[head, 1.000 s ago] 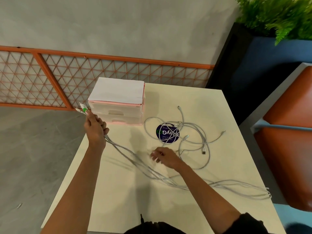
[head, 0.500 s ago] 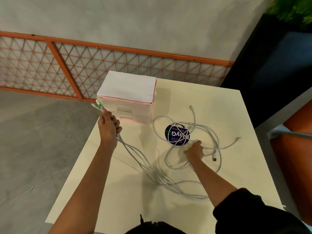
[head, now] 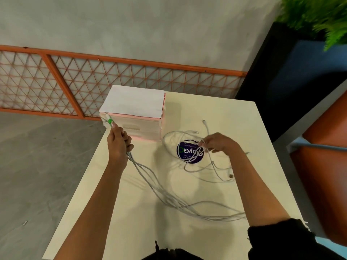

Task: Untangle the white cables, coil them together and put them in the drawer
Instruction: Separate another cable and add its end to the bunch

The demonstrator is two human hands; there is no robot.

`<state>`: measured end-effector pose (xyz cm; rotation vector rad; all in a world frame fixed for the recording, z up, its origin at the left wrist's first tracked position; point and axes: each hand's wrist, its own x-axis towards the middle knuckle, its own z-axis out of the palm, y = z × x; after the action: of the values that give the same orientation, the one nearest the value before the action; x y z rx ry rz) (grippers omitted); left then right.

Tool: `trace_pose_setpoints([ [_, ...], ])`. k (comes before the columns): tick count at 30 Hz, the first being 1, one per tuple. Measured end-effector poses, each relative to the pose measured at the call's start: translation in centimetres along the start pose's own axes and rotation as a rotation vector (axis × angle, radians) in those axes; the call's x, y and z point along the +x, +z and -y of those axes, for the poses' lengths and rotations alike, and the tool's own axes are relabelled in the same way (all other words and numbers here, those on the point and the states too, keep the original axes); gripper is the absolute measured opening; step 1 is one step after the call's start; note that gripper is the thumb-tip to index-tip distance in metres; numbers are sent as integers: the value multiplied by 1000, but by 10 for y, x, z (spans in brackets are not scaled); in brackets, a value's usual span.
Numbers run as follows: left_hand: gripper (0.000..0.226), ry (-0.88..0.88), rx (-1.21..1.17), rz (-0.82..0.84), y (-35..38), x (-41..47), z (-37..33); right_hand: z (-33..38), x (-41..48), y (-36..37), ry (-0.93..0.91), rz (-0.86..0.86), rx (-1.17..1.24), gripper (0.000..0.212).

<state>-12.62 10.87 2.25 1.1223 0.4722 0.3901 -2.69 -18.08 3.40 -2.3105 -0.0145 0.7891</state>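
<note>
The right hand (head: 219,145) has lifted off the table (head: 234,117) and now pinches several loops of the white cables (head: 169,198) just above the round blue sticker (head: 189,153). Nearest, the straightened strands trail across the tabletop up into the left hand (head: 118,145), whose fingers are curled round them, a green-banded plug (head: 110,121) poking out above the fist. Behind that hand stands the white drawer unit (head: 135,117), with an orange lattice fence (head: 75,79) and a dark planter (head: 291,72) beyond.
</note>
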Motion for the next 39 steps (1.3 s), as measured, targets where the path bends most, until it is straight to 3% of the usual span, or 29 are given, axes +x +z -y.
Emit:
trace_pose_setpoints([
  [3, 44, -5, 7, 30, 4, -3, -3, 15, -14, -21, -223, -106, 240, 15],
  [7, 43, -7, 8, 69, 12, -8, -8, 43, -31, -37, -482, -297, 358, 18],
  [11, 42, 12, 3, 111, 19, -13, -13, 69, -47, -48, -646, -529, 544, 20],
  [13, 41, 19, 0, 131, 22, -15, -15, 80, -54, -52, -723, -562, 639, 22],
  [17, 38, 7, -48, 167, 30, -18, -15, 87, -60, -40, -699, -417, 619, 27],
  [23, 37, -6, -60, 174, 43, -25, -9, 72, -49, 28, -607, -178, 459, 18],
  [39, 36, 28, -6, 246, 56, -32, 3, 84, -41, 83, -619, -150, 559, 20],
])
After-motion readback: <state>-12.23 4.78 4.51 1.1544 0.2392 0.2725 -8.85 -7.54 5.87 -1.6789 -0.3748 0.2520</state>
